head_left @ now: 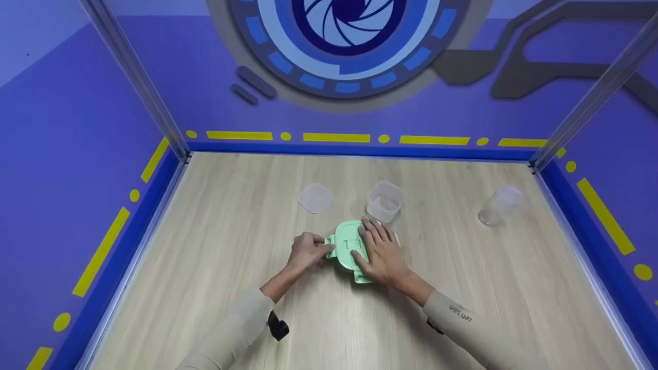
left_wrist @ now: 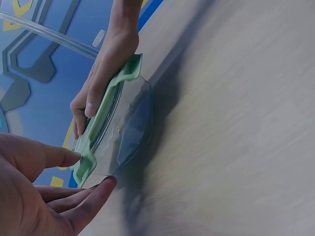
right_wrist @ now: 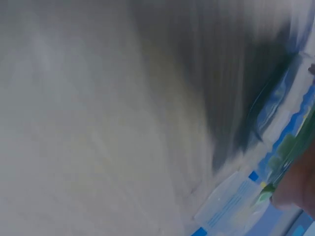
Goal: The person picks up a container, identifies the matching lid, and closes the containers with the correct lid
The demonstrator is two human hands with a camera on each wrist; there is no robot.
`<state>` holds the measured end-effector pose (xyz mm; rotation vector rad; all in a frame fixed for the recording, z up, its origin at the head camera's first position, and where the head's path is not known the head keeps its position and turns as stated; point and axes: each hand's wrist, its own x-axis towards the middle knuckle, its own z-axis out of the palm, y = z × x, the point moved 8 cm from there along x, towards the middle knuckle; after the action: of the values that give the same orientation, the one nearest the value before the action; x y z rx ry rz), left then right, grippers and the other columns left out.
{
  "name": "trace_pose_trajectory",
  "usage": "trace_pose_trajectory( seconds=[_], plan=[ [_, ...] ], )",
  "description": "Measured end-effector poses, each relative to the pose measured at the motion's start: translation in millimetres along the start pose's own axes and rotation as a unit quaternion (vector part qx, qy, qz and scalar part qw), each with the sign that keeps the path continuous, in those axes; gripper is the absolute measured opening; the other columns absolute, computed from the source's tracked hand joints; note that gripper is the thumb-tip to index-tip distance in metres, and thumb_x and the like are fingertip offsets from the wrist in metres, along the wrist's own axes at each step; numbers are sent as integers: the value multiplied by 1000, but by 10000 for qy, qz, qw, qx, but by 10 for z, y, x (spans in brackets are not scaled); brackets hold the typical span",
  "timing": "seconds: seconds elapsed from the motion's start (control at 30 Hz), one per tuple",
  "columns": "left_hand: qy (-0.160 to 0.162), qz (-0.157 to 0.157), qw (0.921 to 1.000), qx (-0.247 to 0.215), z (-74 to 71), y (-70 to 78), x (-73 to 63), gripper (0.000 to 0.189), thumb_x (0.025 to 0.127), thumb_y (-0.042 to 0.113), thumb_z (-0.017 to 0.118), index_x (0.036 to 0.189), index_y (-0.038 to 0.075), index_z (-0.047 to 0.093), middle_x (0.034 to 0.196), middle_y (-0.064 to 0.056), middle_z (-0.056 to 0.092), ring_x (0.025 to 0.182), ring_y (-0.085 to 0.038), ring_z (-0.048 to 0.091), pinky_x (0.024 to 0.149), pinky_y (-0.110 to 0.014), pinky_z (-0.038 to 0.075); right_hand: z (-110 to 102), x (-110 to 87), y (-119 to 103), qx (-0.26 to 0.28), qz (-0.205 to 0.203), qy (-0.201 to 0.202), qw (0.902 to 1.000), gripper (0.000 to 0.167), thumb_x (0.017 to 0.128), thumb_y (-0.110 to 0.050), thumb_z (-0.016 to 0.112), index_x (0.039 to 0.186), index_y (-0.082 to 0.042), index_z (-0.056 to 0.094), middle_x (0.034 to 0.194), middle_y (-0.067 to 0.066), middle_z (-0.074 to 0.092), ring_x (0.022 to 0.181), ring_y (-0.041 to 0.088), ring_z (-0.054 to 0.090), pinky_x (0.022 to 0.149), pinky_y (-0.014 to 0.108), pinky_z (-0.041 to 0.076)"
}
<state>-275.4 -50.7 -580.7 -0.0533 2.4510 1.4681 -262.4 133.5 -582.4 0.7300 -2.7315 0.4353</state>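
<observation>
A clear food container [left_wrist: 132, 129] with a green snap lid [head_left: 348, 231] sits on the wooden table. Latch flaps stick out from the lid at its left and front sides. My left hand [head_left: 307, 251] pinches the left flap [left_wrist: 86, 166]; in the left wrist view the thumb is on top and the other fingers are below, by the container's edge. Across the lid's right part lies my right hand [head_left: 383, 257], its fingers spread and pressing from above, hiding that side. Only a fingertip of it shows at the edge of the right wrist view.
Behind the green lid stands a small translucent square tub [head_left: 385, 200]. A flat translucent lid [head_left: 315, 198] lies to its left. Farther right is a clear jar [head_left: 498, 205]. Blue panels [head_left: 334, 121] wall the table [head_left: 247, 195] at the back and sides.
</observation>
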Motion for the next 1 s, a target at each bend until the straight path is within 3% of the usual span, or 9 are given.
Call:
trace_pose_trajectory(
  seconds=[0.1,0.2,0.37,0.5,0.83,1.0],
  plan=[
    [260,222,9989,333,-34,64,-2,10,91,13,70,88,4,74,63,2,60,55,-8,53,47,-18,37,11,-4,-54,-35,331,65,9994,67,98,-48,53,141,3,53,156,21,46,146,40,41,119,59,31],
    [352,295,9963,730,-50,110,-5,16,92,14,69,77,7,66,59,7,49,53,-7,44,47,-20,34,30,18,-107,-54,430,-82,9990,66,100,-46,49,145,3,50,158,21,43,147,41,39,120,59,30],
    [105,411,9904,1317,28,192,32,30,96,24,67,73,12,52,61,7,41,54,-8,41,47,-21,32,29,35,-110,-102,216,-341,9991,65,103,-41,46,150,3,44,160,21,42,150,40,36,121,60,29],
    [-11,447,9862,1593,92,256,90,34,94,26,71,72,12,50,60,7,39,54,-9,39,47,-22,30,40,-25,-37,-41,77,-429,9990,64,103,-39,45,153,1,42,162,20,39,150,40,34,119,62,29],
    [-631,-360,9883,1343,77,274,252,33,88,16,77,69,11,51,59,5,41,55,-11,40,50,-23,32,31,-47,21,148,-80,-55,9998,64,99,-37,47,150,1,45,160,21,41,148,40,37,121,58,28],
    [-873,-945,9878,880,83,156,250,28,88,14,76,70,12,55,63,4,45,60,-13,46,58,-27,42,29,-67,-17,140,-212,206,9995,63,97,-36,51,146,3,49,157,23,45,144,42,42,117,59,32]
  ],
)
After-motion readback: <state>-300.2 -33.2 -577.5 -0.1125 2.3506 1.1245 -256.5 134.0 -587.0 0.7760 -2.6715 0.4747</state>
